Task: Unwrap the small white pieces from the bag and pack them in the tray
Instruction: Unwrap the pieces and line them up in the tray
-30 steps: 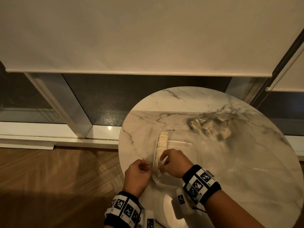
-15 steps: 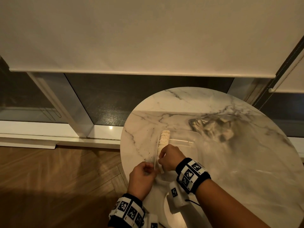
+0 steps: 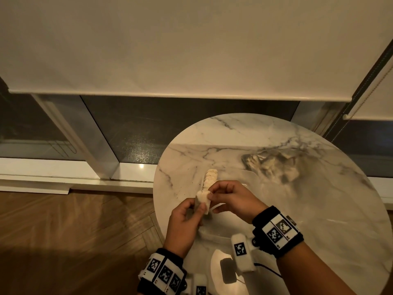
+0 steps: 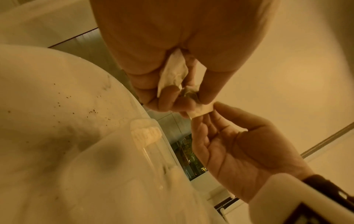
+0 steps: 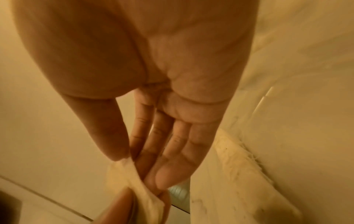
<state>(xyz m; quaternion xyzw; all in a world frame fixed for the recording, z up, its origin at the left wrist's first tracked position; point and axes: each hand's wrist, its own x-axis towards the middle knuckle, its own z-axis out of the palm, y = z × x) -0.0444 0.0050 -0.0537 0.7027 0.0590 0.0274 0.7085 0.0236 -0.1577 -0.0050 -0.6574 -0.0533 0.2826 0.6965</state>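
Marble table point(image 3: 319, 209); both hands pinch wrapped piece point(image 3: 203, 199).

Round table point(image 3: 319, 220) stood before the window point(image 3: 170, 128). Tray point(image 3: 251, 177) lay on it near centre; row of pieces point(image 3: 210, 177) in the tray's 9 o'clock edge; bag point(image 3: 274, 165) at the tray's 2 o'clock. Both hands point(image 3: 185, 222) point(image 3: 236, 199) at 6 o'clock, wrapped piece point(image 3: 203, 199) between them.

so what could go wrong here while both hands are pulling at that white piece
1. The left hand and right hand pinch the white piece in mid-air near the table's left edge; if it slips or tears, it may fall to the floor.
2. The clear tray is hard to see, so a lowering wrist might knock the row of pieces already packed in it.
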